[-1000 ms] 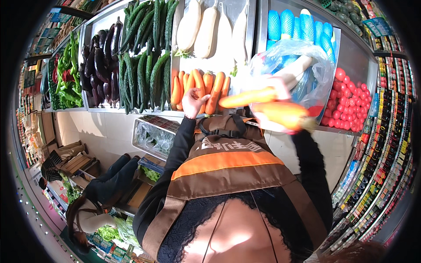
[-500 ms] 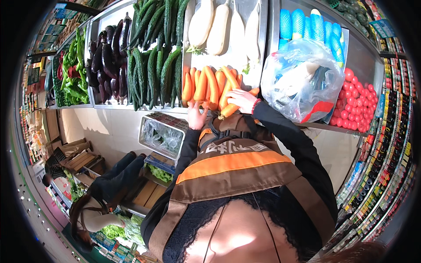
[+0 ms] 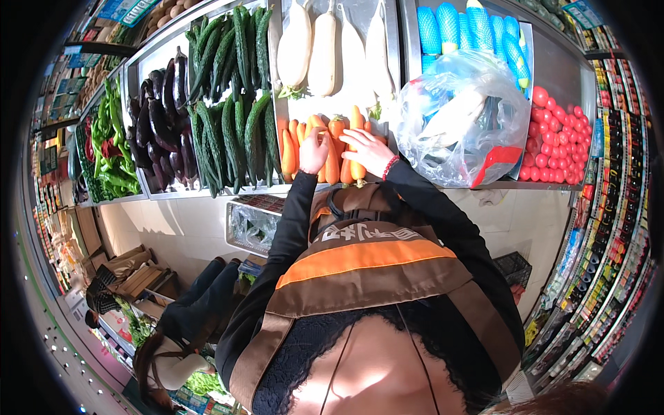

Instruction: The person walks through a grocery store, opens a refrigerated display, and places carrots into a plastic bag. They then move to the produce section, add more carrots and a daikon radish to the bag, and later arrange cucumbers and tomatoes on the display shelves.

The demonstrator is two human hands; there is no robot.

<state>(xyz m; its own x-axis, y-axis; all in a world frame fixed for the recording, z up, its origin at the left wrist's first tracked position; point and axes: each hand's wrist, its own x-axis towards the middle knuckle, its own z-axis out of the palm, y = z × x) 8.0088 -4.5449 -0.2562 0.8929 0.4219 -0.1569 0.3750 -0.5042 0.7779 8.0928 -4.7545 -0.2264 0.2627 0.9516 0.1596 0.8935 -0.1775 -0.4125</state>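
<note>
Right hand (image 3: 372, 153) was on a slanted front carrot half a second ago, now over the carrots (image 3: 332, 166) beside left hand (image 3: 315, 152). Row's mostly lengthwise now, tray's (image 3: 312, 106) near end. Right fingers spread; left curled, can't tell if pinching.

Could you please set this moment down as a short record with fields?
left hand: at the carrots, fingers bent; grip unclear
right hand: over the carrots, fingers extended
beyond the carrots: long white radishes
left of the carrots: cucumbers, then eggplants, then green peppers
right of the carrots: transparent plastic bag with pale produce inside; red round produce farther right
beyond the bag: produce in blue netting
lower left: another person in dark trousers
</note>
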